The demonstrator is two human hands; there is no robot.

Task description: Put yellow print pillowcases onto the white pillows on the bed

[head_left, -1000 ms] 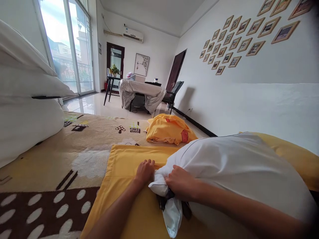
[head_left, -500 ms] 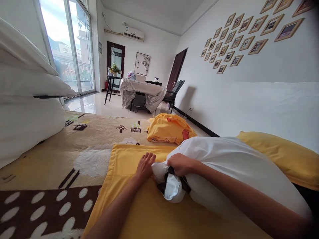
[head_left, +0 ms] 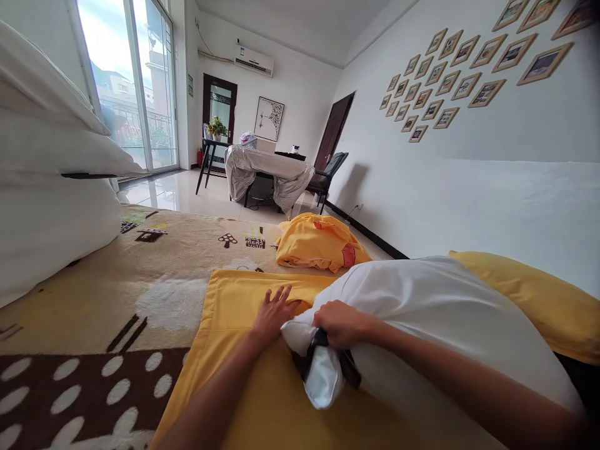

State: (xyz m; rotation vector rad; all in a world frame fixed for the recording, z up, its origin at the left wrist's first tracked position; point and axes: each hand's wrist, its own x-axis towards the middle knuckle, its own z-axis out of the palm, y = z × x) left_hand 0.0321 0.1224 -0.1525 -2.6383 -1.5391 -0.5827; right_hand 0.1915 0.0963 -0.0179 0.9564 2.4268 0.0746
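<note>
A plump white pillow (head_left: 412,300) lies across the right side of a flat yellow pillowcase (head_left: 234,300). My right hand (head_left: 344,324) is closed in a fist on the pillow's near-left end, where dark trim and a gathered white corner (head_left: 323,378) stick out below it. Against the yellow cloth, just left of the pillow's tip, my left hand (head_left: 276,314) rests with its fingers spread. Nothing shows in that hand.
White stuffed bedding (head_left: 51,225) is piled at the left. Under everything spreads a patterned blanket (head_left: 178,306). An orange-yellow bundled cloth (head_left: 319,244) lies ahead, and a yellow pillow (head_left: 529,294) sits at the right. Beyond stands a covered table (head_left: 267,162).
My left hand's fingers have spread wider on the yellow cloth. My right hand has shifted slightly down with its grip, and the gathered white corner now hangs lower.
</note>
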